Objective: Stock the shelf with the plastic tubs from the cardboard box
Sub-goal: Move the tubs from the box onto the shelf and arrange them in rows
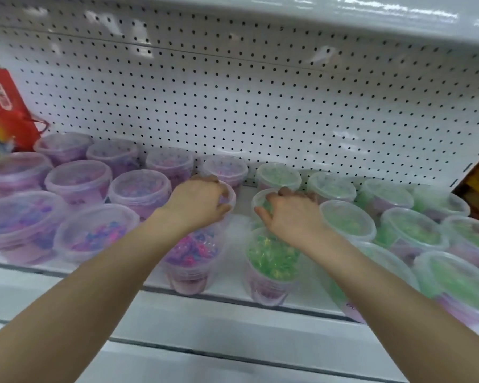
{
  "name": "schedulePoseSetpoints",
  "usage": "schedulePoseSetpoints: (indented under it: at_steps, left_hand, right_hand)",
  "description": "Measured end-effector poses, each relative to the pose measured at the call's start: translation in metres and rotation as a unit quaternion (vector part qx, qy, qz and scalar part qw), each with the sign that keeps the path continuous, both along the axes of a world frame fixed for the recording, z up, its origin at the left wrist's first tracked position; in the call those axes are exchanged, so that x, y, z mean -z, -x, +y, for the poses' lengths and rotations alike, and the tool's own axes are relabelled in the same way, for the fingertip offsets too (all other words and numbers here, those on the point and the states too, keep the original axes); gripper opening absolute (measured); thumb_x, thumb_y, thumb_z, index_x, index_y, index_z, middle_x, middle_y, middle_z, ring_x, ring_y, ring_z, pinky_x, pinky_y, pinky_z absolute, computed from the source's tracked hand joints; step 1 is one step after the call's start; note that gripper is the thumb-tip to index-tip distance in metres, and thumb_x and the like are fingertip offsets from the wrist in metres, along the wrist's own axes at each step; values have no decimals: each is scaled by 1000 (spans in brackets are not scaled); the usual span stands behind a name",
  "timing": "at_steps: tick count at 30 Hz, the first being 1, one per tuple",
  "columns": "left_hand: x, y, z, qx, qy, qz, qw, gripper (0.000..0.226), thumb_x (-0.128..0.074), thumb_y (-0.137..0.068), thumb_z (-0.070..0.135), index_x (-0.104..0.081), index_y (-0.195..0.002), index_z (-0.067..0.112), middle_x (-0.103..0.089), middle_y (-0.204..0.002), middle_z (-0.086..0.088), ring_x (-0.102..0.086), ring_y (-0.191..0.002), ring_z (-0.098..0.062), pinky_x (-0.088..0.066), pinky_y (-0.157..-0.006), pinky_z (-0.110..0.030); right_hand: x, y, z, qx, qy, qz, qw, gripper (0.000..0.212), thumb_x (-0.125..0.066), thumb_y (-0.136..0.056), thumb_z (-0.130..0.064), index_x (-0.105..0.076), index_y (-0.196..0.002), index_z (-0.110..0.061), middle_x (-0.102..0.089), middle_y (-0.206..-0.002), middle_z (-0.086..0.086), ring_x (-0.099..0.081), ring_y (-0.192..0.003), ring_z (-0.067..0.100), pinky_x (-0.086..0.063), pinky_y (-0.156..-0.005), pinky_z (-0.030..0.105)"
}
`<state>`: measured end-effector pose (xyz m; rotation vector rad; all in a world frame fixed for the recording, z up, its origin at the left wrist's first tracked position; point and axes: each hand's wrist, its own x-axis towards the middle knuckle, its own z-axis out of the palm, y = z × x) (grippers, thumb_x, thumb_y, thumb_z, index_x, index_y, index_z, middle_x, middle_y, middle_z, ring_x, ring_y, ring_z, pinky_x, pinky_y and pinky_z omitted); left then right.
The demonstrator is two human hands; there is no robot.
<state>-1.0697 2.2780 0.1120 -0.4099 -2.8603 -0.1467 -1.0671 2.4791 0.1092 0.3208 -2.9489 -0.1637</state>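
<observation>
Clear plastic tubs stand in rows on a white shelf (238,288). Those on the left hold purple and pink pieces, those on the right green pieces. My left hand (198,201) grips the lid rim of a purple tub (230,196) in the middle row. My right hand (291,214) grips the lid of a green tub (260,200) beside it. In front of each hand stands another tub at the shelf's front edge: a purple one (192,261) and a green one (270,262). The cardboard box is out of view.
A white pegboard back wall (246,100) rises behind the tubs. The underside of a higher shelf (343,20) hangs overhead. A red printed box (6,109) stands at the far left. A narrow gap of bare shelf runs between the purple and green groups.
</observation>
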Motion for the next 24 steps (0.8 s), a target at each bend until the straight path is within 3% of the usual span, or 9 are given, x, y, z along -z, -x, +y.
schedulePoseSetpoints:
  at_steps: [5, 9, 11, 14, 19, 24]
  left_hand:
    - [0, -5, -8, 5, -6, -32, 999, 33, -51, -85, 43, -64, -110, 25, -59, -115, -5, -56, -104, -29, -49, -84, -37]
    - [-1, -32, -23, 40, -58, 8, 997, 28, -56, -86, 42, -67, -104, 24, -62, -110, -4, -56, -104, -28, -47, -85, -36]
    - [1, -51, -31, 71, -89, 37, 993, 28, -53, -84, 49, -68, -94, 27, -63, -102, 1, -58, -99, -24, -49, -82, -35]
    - [10, -79, -37, 124, -113, 51, 985, 38, -45, -79, 60, -67, -90, 31, -65, -96, 6, -60, -94, -21, -49, -84, -38]
    - [26, -105, -42, 136, -70, 52, 987, 51, -43, -74, 68, -63, -106, 34, -63, -112, 8, -57, -103, -23, -46, -90, -42]
    - [28, -112, -52, 147, -81, 50, 985, 46, -45, -76, 52, -64, -110, 28, -63, -115, 4, -57, -104, -26, -47, -90, -41]
  right_hand:
    - [-1, -6, 2, 14, 88, -34, 995, 45, -38, -95, -51, -55, -128, -26, -54, -130, 9, -56, -115, 32, -40, -98, 45]
    - [-2, -36, 20, -38, 240, 63, 968, 30, -54, -93, -28, -64, -120, -21, -65, -117, 11, -62, -104, 31, -47, -90, 38]
    - [2, -59, 26, -64, 278, 100, 953, 27, -56, -89, -30, -68, -112, -22, -68, -110, 5, -63, -100, 25, -48, -88, 33]
    - [15, -94, 28, -85, 282, 101, 950, 30, -55, -83, -41, -68, -106, -26, -67, -109, -5, -60, -100, 18, -45, -88, 30]
    - [39, -124, 29, -87, 227, 82, 966, 49, -56, -75, -59, -63, -117, -33, -59, -122, -11, -55, -116, 18, -43, -97, 44]
    - [36, -137, 23, -108, 243, 85, 960, 50, -56, -76, -48, -66, -117, -21, -62, -125, -4, -57, -118, 18, -41, -101, 37]
